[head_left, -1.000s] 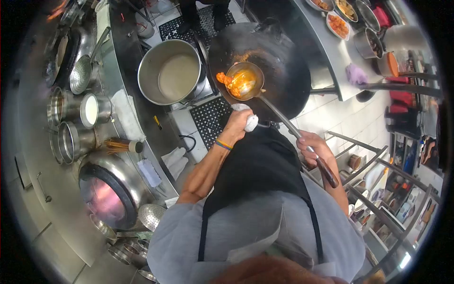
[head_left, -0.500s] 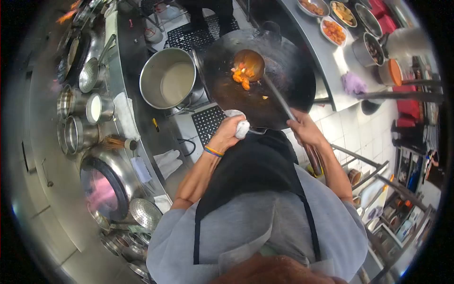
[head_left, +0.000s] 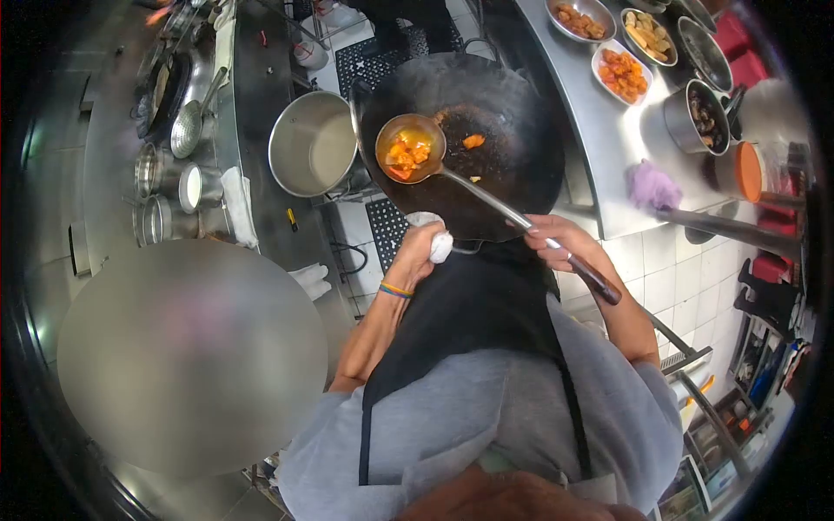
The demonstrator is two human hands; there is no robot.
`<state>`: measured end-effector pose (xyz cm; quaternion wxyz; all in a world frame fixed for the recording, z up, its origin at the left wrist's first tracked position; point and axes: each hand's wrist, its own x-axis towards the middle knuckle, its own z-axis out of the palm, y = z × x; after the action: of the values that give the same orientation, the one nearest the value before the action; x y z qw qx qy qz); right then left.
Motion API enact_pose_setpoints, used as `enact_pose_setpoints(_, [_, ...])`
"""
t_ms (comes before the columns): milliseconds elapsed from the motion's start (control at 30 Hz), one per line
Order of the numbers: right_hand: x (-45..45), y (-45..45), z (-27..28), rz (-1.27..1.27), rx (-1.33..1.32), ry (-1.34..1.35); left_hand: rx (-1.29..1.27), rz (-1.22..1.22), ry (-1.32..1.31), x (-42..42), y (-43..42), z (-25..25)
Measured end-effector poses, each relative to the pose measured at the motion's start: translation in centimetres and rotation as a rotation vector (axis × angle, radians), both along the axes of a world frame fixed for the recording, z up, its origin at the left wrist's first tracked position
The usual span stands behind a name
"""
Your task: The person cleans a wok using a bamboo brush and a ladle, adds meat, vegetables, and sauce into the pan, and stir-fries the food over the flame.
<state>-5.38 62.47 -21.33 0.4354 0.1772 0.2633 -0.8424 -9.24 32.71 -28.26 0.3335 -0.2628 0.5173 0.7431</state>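
Your right grip (head_left: 565, 243) clenches the ladle (head_left: 484, 198), its handle running ten to four o'clock. Its bowl, with orange food (head_left: 408, 154), lies over the wok (head_left: 521, 130), twelve o'clock from your nearer left grip (head_left: 417, 247), which clutches white cloth (head_left: 441, 247) at the wok's rim.

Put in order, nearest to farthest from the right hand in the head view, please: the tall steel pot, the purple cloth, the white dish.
1. Purple cloth, right of the right hand.
2. White dish, farther up the counter.
3. Tall steel pot, left, beyond the wok.
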Motion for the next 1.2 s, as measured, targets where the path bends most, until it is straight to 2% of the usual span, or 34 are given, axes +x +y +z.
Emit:
enact_pose_setpoints(33, [0.1,0.2,-0.4,-0.011,-0.024,0.001,0.008,0.016,-0.005,0.2,-0.5,-0.2])
enact_pose_setpoints(167, [0.1,0.2,3.4,-0.093,0.274,0.146,0.037,0.023,-0.023,-0.3,-1.2,1.8])
enact_pose_setpoints(300, [-1.0,0.7,4.7,-0.109,0.838,0.377,0.114,0.019,0.042,-0.8,-1.7,0.6])
enact_pose_setpoints(367, [-1.9,0.8,2.4,-0.064,1.144,0.598,0.085,0.035,0.057,-1.3,-1.6,1.0])
enact_pose_setpoints(433, [-2.3,0.1,0.1,-0.027,1.321,0.676,0.066,0.073,0.082,-2.0,-1.3,1.1])
enact_pose_setpoints(533, [-2.3,-4.5,-2.0,-0.017,1.254,0.626,0.04,0.007,0.105,-3.1,-0.8,-1.2])
enact_pose_setpoints(567, [-2.3,-6.6,-0.9,-0.064,1.071,0.468,0.027,0.061,0.144,-3.1,0.1,-0.3])
enact_pose_setpoints(600, [-2.3,-8.7,0.5,-0.105,0.883,0.313,0.043,0.085,0.166,-3.2,0.5,-1.6])
enact_pose_setpoints(633, [-2.5,-9.8,1.1,-0.143,0.741,0.261,0.001,0.056,0.185,-3.2,0.5,-2.2])
enact_pose_setpoints(733, [-3.8,-11.6,1.1,-0.22,0.536,0.207,-0.059,-0.002,0.242,-3.1,-0.6,-3.3])
enact_pose_setpoints(900, [-1.3,-11.6,4.1,-0.138,0.369,0.168,-0.119,-0.028,0.095,-3.8,-2.6,-2.8])
enact_pose_setpoints(1133, [0.1,-11.6,0.6,-0.131,0.222,0.132,-0.021,-0.113,-0.055,-5.9,-4.6,-2.4])
enact_pose_setpoints(1200, [0.5,-11.1,0.3,-0.174,0.043,0.082,-0.008,-0.082,-0.043,-6.2,-5.0,-1.9])
